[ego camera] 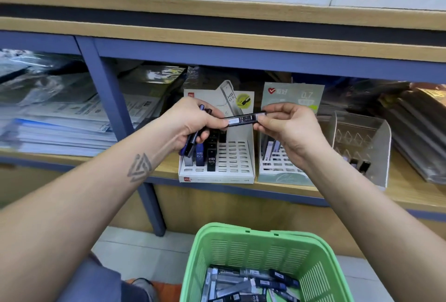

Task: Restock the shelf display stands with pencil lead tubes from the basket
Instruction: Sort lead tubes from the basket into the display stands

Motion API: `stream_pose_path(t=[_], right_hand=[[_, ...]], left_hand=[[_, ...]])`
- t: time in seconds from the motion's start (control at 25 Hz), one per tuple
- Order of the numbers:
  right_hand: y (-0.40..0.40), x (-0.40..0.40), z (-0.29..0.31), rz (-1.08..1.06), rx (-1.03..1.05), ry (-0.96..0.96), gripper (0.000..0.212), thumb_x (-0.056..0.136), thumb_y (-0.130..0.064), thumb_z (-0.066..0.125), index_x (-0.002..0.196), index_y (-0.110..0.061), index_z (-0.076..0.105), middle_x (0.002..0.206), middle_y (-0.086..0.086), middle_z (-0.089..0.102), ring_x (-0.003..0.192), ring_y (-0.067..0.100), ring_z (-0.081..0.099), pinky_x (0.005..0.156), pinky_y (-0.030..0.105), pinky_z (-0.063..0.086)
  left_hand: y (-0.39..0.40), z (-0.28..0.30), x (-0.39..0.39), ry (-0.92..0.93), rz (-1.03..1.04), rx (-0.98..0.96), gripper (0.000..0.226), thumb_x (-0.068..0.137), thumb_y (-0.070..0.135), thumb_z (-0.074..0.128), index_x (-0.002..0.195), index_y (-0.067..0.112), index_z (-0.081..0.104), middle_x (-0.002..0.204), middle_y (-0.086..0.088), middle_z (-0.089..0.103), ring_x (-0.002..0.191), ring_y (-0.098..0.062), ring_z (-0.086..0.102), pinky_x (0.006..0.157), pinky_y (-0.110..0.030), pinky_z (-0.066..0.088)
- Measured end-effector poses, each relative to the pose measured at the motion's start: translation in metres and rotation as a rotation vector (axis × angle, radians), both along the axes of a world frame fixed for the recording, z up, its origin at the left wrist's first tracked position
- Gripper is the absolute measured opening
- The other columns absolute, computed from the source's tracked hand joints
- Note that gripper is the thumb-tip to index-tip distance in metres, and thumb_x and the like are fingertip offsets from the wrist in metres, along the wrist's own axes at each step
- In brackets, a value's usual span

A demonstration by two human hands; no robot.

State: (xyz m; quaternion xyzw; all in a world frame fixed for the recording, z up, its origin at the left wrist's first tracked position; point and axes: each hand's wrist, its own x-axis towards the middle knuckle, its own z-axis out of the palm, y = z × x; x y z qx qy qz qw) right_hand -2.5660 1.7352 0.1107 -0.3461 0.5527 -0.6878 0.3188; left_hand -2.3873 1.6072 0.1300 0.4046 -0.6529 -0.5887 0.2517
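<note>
Tube [243,118] pinched between both hands [193,123] [287,125] — left also clutching spares; next, slot into 0.5 stand [217,173] at 6 o'clock.

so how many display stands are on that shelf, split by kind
White HB 0.5 card stand: 1
Pale green 0.7 card stand: 1
Clear plastic stand: 1
Total: 3 stands

Both hands hold one black lead tube [243,118] level above the white display stand [217,156]: the left hand [193,123] also grips several more tubes, perhaps four, and the right hand [289,125] pinches its other end. Below, the green basket [260,248] holds loose tubes.
</note>
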Motion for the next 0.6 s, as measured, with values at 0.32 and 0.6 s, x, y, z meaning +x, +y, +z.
stream_pose_path(t=[0.32, 0.6], right_hand=[[-0.041, 0.004, 0.002, -0.094, 0.194, 0.603, 0.022, 0.087, 0.001, 0.073, 0.090, -0.021, 0.069, 0.081, 0.002, 0.065, 0.069, 0.016, 0.069, 0.075, 0.029, 0.061], [-0.077, 0.013, -0.014, -0.098, 0.259, 1.093, 0.025, 0.087, -0.011, 0.074, 0.110, -0.020, 0.075, 0.101, 0.000, 0.074, 0.096, 0.018, 0.069, 0.093, 0.034, 0.055]], left_hand=[[-0.023, -0.015, 0.003, -0.265, 0.043, -0.339, 0.015, 0.082, 0.000, 0.078, 0.094, 0.000, 0.069, 0.038, 0.002, 0.054, 0.028, -0.013, 0.046, 0.034, -0.021, 0.035], [-0.033, -0.025, -0.006, -0.526, -0.090, -0.618, 0.034, 0.084, 0.012, 0.078, 0.116, 0.012, 0.067, 0.084, -0.009, 0.069, 0.030, -0.009, 0.055, 0.037, -0.021, 0.044]])
